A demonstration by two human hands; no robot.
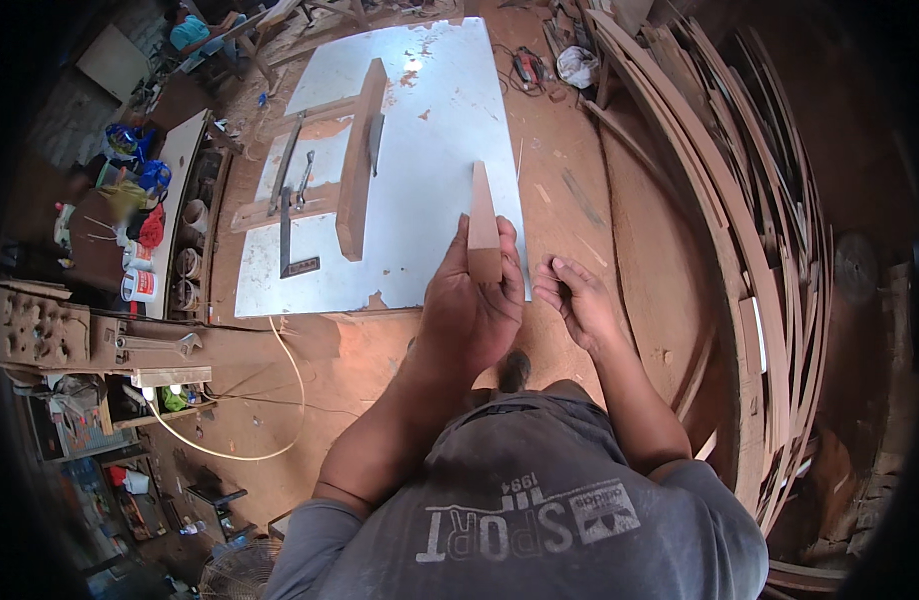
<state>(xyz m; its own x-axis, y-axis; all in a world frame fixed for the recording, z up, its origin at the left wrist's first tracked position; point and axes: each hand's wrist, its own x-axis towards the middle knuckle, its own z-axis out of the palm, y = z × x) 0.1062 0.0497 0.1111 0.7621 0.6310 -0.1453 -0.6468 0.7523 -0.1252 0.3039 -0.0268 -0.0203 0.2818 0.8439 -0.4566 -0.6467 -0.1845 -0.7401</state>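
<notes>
The left hand [470,305] closes around a short, reddish-brown wooden bar [484,215], thumb along its left side and fingers wrapping its right. The bar's squared near end faces back toward the body, and its length runs away from the grip, over the near right part of a white, worn, flat tabletop [435,140]. The right hand [577,303] hangs just to the right of the grip, apart from the bar, its fingers loosely curled with a gap to the thumb and nothing visible between them.

Beyond the grip and to its left, a long, thick, brown wooden beam [360,170] lies across paler wooden rails [302,207]. Left of the beam are a silver metal wrench [306,178] and, nearer the body, a dark L-shaped metal square [301,267]. Well to the right of the grip stands a curved-looking stack of long brown wooden strips [715,215].

The step in hand looks like a check of the bar by eye, perhaps along its faces. From here, turning it would call for the free hand to steady one end; setting it down, for a level lowering onto the tabletop.
</notes>
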